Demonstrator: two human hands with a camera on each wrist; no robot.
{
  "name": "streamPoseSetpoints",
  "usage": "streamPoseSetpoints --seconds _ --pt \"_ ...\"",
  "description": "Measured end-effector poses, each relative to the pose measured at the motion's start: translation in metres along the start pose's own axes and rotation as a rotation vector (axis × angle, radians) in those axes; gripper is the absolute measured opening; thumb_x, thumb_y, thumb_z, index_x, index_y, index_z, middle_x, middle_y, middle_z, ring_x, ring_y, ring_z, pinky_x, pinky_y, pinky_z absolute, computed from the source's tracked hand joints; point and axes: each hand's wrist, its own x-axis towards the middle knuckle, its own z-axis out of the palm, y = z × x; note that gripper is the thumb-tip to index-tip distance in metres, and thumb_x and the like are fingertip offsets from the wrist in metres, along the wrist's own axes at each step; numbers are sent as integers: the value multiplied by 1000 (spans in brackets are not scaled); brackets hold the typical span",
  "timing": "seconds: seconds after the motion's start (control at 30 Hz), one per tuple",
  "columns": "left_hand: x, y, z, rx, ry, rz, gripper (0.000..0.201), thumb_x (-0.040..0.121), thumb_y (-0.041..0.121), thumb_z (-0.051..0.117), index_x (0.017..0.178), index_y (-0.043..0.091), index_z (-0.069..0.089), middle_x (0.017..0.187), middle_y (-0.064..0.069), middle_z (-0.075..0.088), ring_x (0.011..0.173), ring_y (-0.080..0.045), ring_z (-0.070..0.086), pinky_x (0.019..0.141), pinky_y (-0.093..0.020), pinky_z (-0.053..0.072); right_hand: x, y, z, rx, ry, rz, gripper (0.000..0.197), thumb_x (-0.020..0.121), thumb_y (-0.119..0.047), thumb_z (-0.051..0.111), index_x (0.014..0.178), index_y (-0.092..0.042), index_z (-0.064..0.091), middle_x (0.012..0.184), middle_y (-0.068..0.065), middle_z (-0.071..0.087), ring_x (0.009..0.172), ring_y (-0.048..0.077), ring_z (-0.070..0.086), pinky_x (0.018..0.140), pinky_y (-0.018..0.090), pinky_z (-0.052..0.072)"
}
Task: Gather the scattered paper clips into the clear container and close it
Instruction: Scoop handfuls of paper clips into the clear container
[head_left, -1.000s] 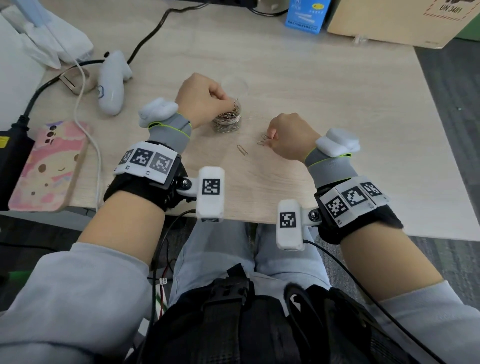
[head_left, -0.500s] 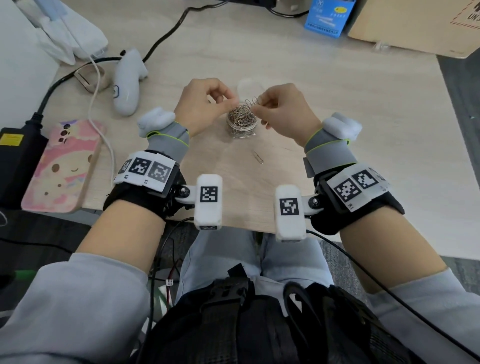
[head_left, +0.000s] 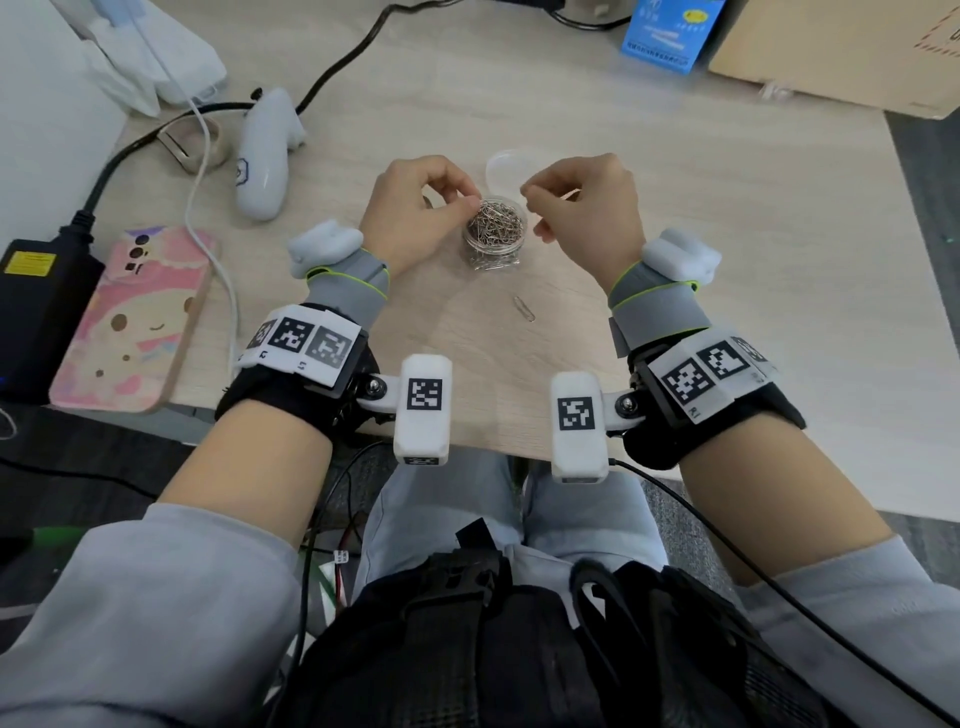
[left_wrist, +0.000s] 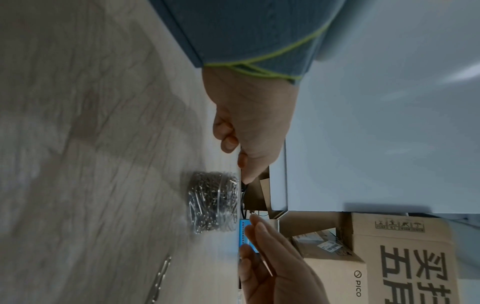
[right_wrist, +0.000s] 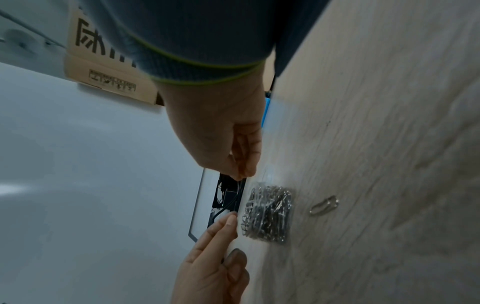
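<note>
The small clear round container (head_left: 496, 232), full of silver wire paper clips, stands between both hands' fingertips. The left hand (head_left: 415, 213) and right hand (head_left: 589, 208) have thumb and forefinger curled together at its rim; whether either pinches a clip, I cannot tell. One loose silver paper clip (head_left: 524, 308) lies nearer the table edge, apart from both hands.

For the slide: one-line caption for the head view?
Both hands poised over the open clip-filled container; one paper clip remains on the desk.

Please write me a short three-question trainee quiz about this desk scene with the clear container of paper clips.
1. True or false: the round clear plastic lid is already on the clear container of silver paper clips.
2. How many loose silver paper clips lie on the light wood desk near the container?
3. Which lies left of the left hand? A) pink phone B) blue box C) cardboard box

Key: 1 false, the lid lies behind the container; 2 one; 3 A.
</note>
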Motion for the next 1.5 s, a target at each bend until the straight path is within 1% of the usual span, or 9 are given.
streamPoseSetpoints --seconds 0.1,0.23,0.47,0.77,1.0,1.1,1.23,1.37,1.5 --pt "-3 0 0 -14 45 9 11 76 21 62 71 30 60 71 9 58 65 -1 49 54 -17 35 -5 8 -6 -12 14 21 13 76 -6 57 76 -8 70 62 -4 59 36 -1 53 47 15 45" --pt "-12 0 6 -36 126 30 6 78 20 62 76 25 61 68 16 55 58 7 50 57 -16 37 -20 17 -13 -106 -177 103 13 72 -11 69 62 -15 62 40 -11 54 30 -3 49 39 12 43" --pt "-31 -11 20 -34 179 -36 26 80 26 59 104 15 57 66 13 53 60 -6 51 65 -30 41 -49 29 -1 -242 -255 47 9 67 -15 75 74 -10 72 59 -2 59 45 2 50 54 24 45" --pt "-35 -12 18 -39 108 -108 23 87 20 54 109 13 52 68 8 52 35 -1 45 39 -19 36 -51 23 -3 -357 -427 -1 6 80 -13 64 75 -14 67 58 -10 51 52 5 49 50 10 38" --pt "-22 -14 12 4 92 -118 22 83 16 50 104 14 60 73 2 55 51 -7 46 48 -24 34 -30 11 -6 41 -243 27 23 83 -12 63 65 -23 53 60 -5 51 33 -1 45 40 16 39" --pt "-14 -14 10 3 90 -126 20 86 20 50 101 15 62 69 11 53 46 2 46 49 -24 34 -15 5 5 13 -170 15 24 79 -17 66 62 -28 52 62 -9 51 38 -5 47 47 14 35" --pt "-8 -15 9 10 52 -102 24 83 33 53 99 18 63 76 9 54 60 -12 48 55 -26 38 -6 1 13 16 -144 31 21 75 -22 69 62 -29 53 62 -9 52 42 -3 48 53 18 38" --pt "0 -17 7 -36 29 -113 23 80 36 54 95 21 63 79 8 55 58 -6 47 57 -24 37 8 4 12 57 14 65 22 81 -24 63 63 -25 51 62 -9 51 53 7 47 57 21 39" --pt "7 -23 7 -55 18 -139 19 86 28 53 95 15 64 81 2 58 56 0 47 56 -21 36 27 16 15 -62 95 150 10 84 -23 58 88 -15 60 69 -8 52 74 13 51 63 20 40"
